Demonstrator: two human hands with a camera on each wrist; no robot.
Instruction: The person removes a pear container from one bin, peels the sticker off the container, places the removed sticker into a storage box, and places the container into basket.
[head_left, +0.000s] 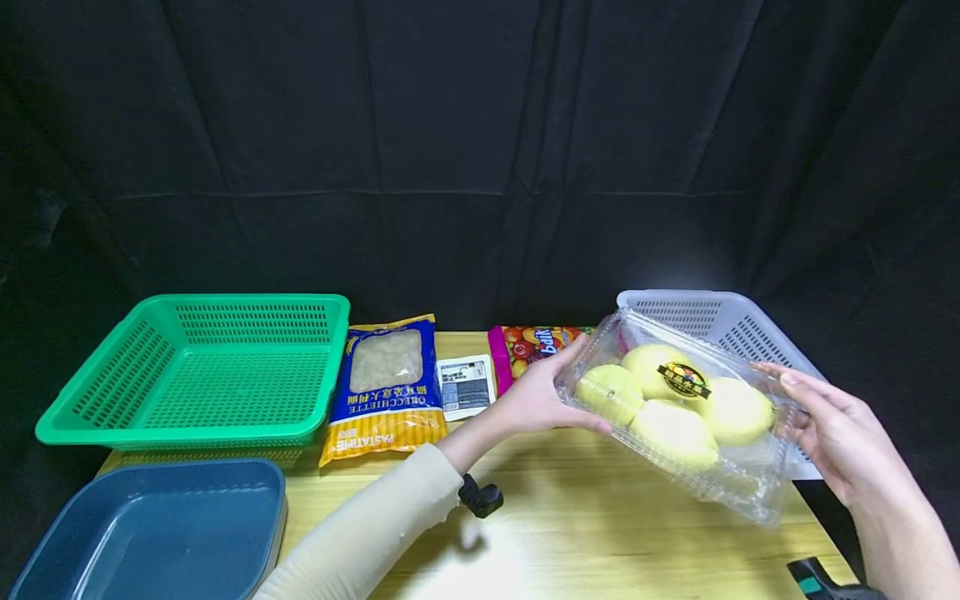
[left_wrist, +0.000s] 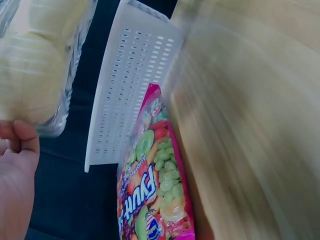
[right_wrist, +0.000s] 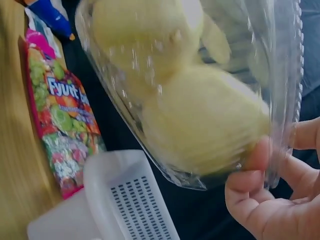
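Observation:
A clear plastic clamshell box [head_left: 757, 487] is held up tilted above the right side of the table, in front of the white basket. Several pale yellow fruits [head_left: 675, 433] lie inside it, and a dark round sticker [head_left: 684, 381] marks its upper face. My left hand [head_left: 542, 396] grips the box's left end, thumb toward me. At the opposite end, my right hand [head_left: 843, 437] pinches the rim; the right wrist view shows its fingers [right_wrist: 245, 192] curled at the plastic edge. Behind my left hand lies a pink-edged fruit candy bag [head_left: 525, 343], partly covered.
The white perforated basket [head_left: 686, 307] stands at the back right, partly hidden by the box. A blue and yellow pasta bag [head_left: 390, 400] and a small white packet [head_left: 467, 387] lie mid-table. On the left are a green basket [head_left: 240, 387] and a dark blue tub [head_left: 187, 521].

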